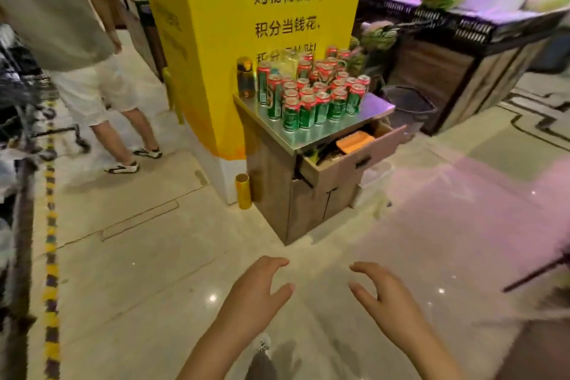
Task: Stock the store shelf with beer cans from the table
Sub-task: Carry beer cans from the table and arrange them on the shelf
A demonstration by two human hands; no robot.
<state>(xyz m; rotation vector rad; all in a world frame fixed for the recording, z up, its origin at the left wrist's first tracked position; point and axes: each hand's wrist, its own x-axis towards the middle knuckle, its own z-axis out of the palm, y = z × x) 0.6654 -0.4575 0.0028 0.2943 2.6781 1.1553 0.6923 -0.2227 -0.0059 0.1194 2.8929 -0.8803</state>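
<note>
Dozens of green-and-red beer cans (311, 92) crowd the steel surface (374, 106) of a small wooden cabinet against the yellow pillar (240, 9), the front row standing right at its near edge. Both the left hand (256, 293) and right hand (385, 296) hover empty, fingers spread, well short of the cans; no shelf shows. Packed this tightly, a hasty reach could topple neighbours off that edge. An open drawer (348, 154) juts below the front edge and could catch a hip, and a bottle (245, 77) at the back-left corner could be knocked.
</note>
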